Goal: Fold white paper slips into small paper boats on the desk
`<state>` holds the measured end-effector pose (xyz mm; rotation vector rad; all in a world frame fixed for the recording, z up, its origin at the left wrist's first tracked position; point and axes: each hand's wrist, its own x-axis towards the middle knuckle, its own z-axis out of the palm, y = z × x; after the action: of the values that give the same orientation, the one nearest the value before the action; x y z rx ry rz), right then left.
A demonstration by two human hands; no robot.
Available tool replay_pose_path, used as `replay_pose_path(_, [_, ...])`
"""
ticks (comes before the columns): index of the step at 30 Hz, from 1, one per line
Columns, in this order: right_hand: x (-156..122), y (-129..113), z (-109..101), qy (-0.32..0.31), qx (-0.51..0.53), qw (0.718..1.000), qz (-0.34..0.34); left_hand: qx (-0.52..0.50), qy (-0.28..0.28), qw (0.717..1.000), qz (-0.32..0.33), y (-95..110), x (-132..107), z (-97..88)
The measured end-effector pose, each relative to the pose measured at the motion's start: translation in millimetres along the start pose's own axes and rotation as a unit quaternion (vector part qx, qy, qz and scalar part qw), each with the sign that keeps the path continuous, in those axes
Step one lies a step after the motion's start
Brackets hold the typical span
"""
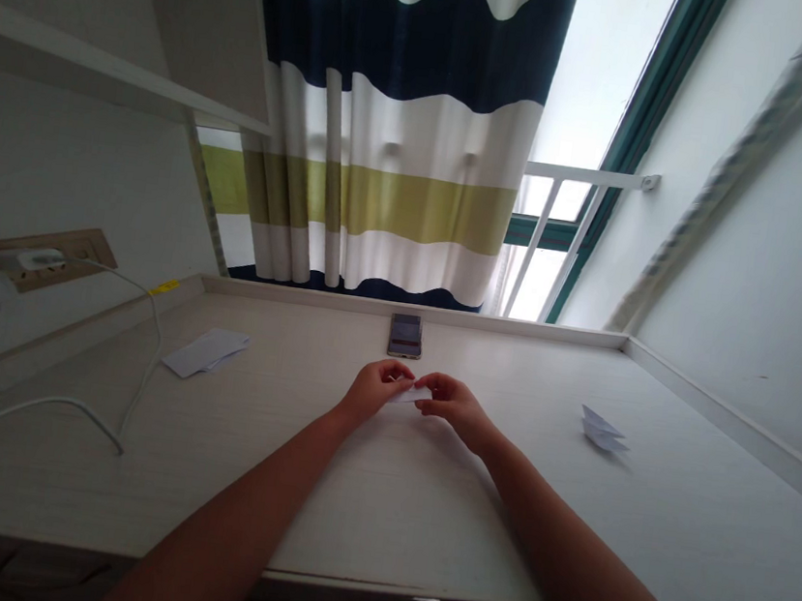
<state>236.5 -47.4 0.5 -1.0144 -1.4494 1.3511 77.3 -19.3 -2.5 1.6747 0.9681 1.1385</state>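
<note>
At the frame's centre, the person's left hand and right hand are gripping a small white paper between bent fingers, its shaping seemingly unfinished. A folded paper piece is lying at right, looking complete; flat sheets are resting at left, apparently unworked. Fingers are hiding the held paper's edges, leaving its folds unclear.
</note>
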Motion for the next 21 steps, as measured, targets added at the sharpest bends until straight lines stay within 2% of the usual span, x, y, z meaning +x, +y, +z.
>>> replay_pose_path(8, [0.9, 2.5, -2.4, -0.001, 0.006, 1.000, -0.003, 0.018, 0.002, 0.999, 0.028, -1.3, -0.5, 0.8])
replay_pose_path(13, [2.8, 2.7, -2.4, 0.023, -0.098, 0.992, -0.081, -0.040, 0.021, 0.999, -0.024, 3.0, 0.1, 0.0])
replay_pose_path(17, [3.7, 2.6, -2.2, 0.028, -0.062, 0.993, -0.097, -0.093, 0.031, 0.993, -0.066, 6.4, -0.2, -0.5])
replay_pose_path(21, [3.4, 1.3, -2.9, 0.034, -0.050, 0.995, -0.082, -0.085, 0.027, 0.995, -0.054, 3.8, 0.6, -0.4])
